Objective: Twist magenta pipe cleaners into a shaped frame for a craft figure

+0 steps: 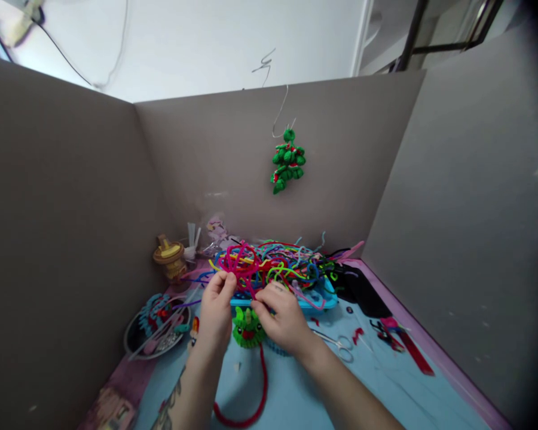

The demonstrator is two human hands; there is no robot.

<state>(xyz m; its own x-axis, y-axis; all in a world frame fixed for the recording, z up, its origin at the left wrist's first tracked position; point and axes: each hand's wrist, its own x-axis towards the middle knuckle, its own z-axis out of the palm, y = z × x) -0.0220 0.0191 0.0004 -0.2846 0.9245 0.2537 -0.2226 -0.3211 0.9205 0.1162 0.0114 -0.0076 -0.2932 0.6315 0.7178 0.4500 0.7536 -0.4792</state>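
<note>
My left hand (pixel 216 304) pinches the lower left side of a looped magenta pipe cleaner (pixel 238 258), bent into several open petal-like loops. My right hand (pixel 283 312) is closed at the lower end of the same magenta piece, thumb against fingers; the exact grip is partly hidden. Below and between the hands sits a small green fuzzy figure (pixel 246 334) with eyes and a red mouth. From beside it a dark red pipe cleaner (pixel 263 385) curves down toward me. Just behind the hands, a blue tray (pixel 325 300) is heaped with pipe cleaners (pixel 291 260) in many colours.
Scissors (pixel 341 345), red scraps (pixel 357 335), pliers (pixel 385 335) and a red strip (pixel 416 353) lie at right. On the left stand a round bowl (pixel 128 343) and a brown-yellow pot (pixel 170 258). A green tree ornament (pixel 289 160) hangs on the grey back panel (pixel 206 155).
</note>
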